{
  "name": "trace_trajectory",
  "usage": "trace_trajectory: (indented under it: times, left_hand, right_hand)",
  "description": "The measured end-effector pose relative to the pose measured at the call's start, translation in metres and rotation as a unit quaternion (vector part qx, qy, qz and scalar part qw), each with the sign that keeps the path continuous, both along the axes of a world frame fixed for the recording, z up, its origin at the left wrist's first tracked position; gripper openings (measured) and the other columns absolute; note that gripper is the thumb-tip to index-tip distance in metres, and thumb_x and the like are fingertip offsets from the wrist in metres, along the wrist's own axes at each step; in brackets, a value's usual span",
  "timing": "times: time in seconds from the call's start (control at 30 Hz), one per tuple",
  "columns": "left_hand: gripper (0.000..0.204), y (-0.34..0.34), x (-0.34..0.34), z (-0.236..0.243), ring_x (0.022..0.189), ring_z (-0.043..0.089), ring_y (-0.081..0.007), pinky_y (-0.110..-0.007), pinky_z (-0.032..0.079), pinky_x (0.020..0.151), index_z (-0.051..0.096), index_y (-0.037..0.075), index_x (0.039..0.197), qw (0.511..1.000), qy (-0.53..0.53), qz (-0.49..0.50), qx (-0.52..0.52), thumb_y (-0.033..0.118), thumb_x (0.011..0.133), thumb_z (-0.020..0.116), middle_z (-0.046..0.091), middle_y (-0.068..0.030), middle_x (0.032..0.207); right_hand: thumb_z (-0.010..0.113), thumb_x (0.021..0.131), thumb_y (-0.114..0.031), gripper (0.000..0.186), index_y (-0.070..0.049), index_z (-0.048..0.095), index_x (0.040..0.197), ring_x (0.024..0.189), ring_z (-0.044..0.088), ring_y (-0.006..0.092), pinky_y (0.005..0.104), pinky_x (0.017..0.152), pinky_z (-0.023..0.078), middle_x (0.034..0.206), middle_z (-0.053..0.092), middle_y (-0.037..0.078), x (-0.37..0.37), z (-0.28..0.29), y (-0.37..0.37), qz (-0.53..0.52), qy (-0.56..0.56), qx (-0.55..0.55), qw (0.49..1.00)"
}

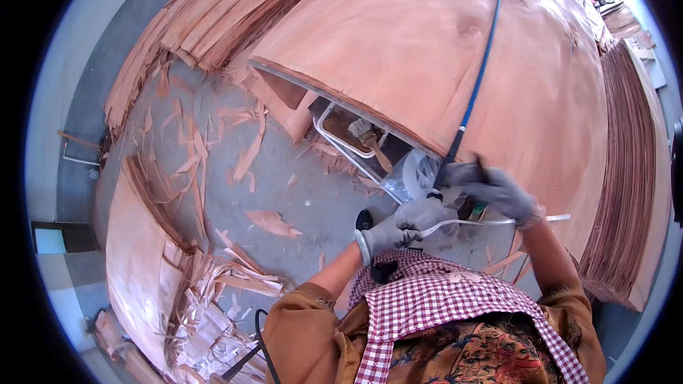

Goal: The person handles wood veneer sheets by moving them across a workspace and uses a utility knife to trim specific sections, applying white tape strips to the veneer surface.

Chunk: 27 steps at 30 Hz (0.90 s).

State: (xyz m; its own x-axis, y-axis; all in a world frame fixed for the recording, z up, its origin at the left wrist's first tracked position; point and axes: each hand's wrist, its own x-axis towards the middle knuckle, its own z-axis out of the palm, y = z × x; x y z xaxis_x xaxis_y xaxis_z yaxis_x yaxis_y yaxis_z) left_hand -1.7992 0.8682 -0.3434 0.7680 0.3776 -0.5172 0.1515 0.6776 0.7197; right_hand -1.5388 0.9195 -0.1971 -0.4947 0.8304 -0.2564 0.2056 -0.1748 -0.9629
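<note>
My left hand (pixel 409 223), in a grey glove, is closed in front of my checked apron. A thin white strip (pixel 491 221) runs out of it to the right, passing below my other hand. The black lower end of a long blue pole (pixel 478 78) comes down close to both hands; whether the left fingers also hold it is hidden. My right hand (pixel 498 190), gloved too and smeared by motion, is at the pole's lower end, with a small dark thing at its fingers that I cannot make out. Beneath the pole lies a wide stack of wood veneer sheets (pixel 405 43).
A brush (pixel 371 144) lies on a white-framed shelf (pixel 348 148) under the stack's edge, beside clear plastic (pixel 415 174). More veneer stacks stand at right (pixel 626 171), far left (pixel 235 14) and near left (pixel 139 256). Veneer scraps (pixel 270 223) litter the grey floor (pixel 313 199).
</note>
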Motion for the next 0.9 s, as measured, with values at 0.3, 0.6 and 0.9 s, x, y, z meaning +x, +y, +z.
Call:
trace_trajectory:
  times: [0.3, 0.6, 0.9]
  left_hand:
    - [0.024, 0.116, -0.105, -0.009, 0.087, 0.062, -0.0279, -0.038, 0.048, 0.079, 0.066, 0.007, 0.099, 0.895, 0.231, -0.012, 0.381, 0.023, 0.081, 0.061, 0.066, -0.0120, 0.092]
    - [0.032, 0.242, -0.097, -0.031, 0.093, 0.062, -0.0339, -0.043, 0.049, 0.078, 0.064, 0.012, 0.107, 0.694, 0.523, -0.042, 0.492, 0.030, 0.082, 0.056, 0.065, -0.0151, 0.103]
    - [0.044, 0.264, -0.077, -0.091, 0.130, 0.036, -0.0265, -0.036, 0.028, 0.107, 0.046, 0.016, 0.133, 0.703, 0.504, -0.082, 0.496, 0.027, 0.090, 0.039, 0.041, -0.0094, 0.139]
  right_hand:
    - [0.058, 0.083, -0.008, 0.022, -0.001, 0.059, 0.104, 0.076, 0.056, 0.0198, 0.0298, 0.073, 0.046, 0.085, 0.063, 0.016, -0.134, -0.161, 0.091, 0.065, -0.184, -0.047, 0.980]
    - [0.056, 0.087, -0.015, 0.015, -0.004, 0.059, 0.098, 0.078, 0.057, 0.0321, 0.0358, 0.071, 0.045, 0.083, 0.058, 0.020, -0.142, -0.109, 0.085, -0.059, -0.243, 0.161, 0.955]
    - [0.054, 0.086, -0.015, 0.019, 0.000, 0.057, 0.097, 0.080, 0.058, 0.0379, 0.0385, 0.069, 0.045, 0.087, 0.060, 0.023, -0.166, -0.114, 0.108, 0.018, -0.353, -0.068, 0.933]
